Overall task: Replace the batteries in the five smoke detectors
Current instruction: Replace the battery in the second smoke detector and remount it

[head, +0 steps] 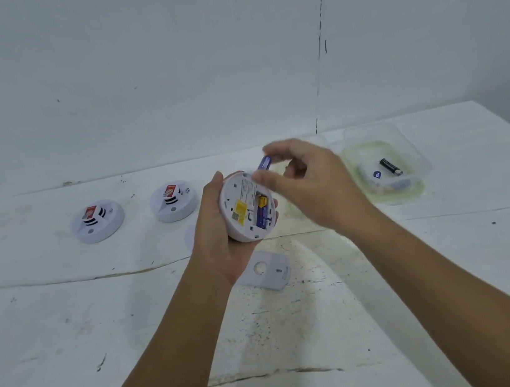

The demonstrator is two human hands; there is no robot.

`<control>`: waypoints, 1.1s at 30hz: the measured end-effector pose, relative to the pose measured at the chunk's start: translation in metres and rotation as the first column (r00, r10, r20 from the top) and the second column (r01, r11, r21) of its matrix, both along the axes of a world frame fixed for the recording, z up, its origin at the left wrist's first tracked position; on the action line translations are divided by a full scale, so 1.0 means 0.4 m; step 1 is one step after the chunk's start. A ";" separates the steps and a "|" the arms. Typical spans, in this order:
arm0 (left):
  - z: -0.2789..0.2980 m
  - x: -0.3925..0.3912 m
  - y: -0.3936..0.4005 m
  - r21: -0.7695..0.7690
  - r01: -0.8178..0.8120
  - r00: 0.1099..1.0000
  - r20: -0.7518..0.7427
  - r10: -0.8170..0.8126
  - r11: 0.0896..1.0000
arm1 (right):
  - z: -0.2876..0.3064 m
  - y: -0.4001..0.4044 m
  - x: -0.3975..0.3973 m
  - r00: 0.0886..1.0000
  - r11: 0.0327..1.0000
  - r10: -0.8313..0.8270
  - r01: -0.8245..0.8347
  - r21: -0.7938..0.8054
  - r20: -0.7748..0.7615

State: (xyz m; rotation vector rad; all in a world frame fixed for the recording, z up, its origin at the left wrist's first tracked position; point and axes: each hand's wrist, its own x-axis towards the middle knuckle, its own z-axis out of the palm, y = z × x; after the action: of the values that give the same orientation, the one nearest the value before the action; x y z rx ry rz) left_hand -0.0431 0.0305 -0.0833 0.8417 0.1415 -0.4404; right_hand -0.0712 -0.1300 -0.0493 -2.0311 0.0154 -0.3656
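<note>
The white worktop runs to a pale wall, scuffed and cracked across its middle. At the far right sits a clear tub with a black battery and other cells I can't make out inside it, probably the stock or the spent ones. Two detectors stand face up at the far left, side by side and apart, waiting or done; I can't tell which. The other two are not in sight.

Over the middle, the left hand cradles a third detector tilted with its back to the person, fingers curled round its rim, so the open bay faces up for loading. One blue battery already lies in the bay. The right hand pinches a second blue battery between thumb and fingertips just above the far rim, seemingly about to seat it beside the first.

The back cover lies flat on the worktop just below the left wrist, out of the way. Nothing blocks the bay.
</note>
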 end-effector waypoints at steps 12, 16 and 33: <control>-0.040 -0.067 0.072 -0.152 0.035 0.998 -0.039 -0.041 0.988 | -0.098 0.090 -0.085 0.988 0.988 0.103 -0.089 0.128 -0.114; -0.055 -0.078 0.086 -0.177 0.029 0.998 -0.055 -0.040 0.984 | -0.106 0.095 -0.100 0.983 0.964 0.158 -0.135 0.231 -0.088; -0.049 -0.080 0.101 -0.146 0.011 0.999 -0.048 -0.018 0.989 | -0.124 0.125 -0.107 0.982 0.909 0.160 -0.106 0.403 -0.101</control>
State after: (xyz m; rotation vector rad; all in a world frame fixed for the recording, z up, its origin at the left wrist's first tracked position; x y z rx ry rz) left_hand -0.0751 0.0710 -0.1031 0.6887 0.1467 -0.4790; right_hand -0.1141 -0.0801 -0.0988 -1.6383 0.0298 -0.1257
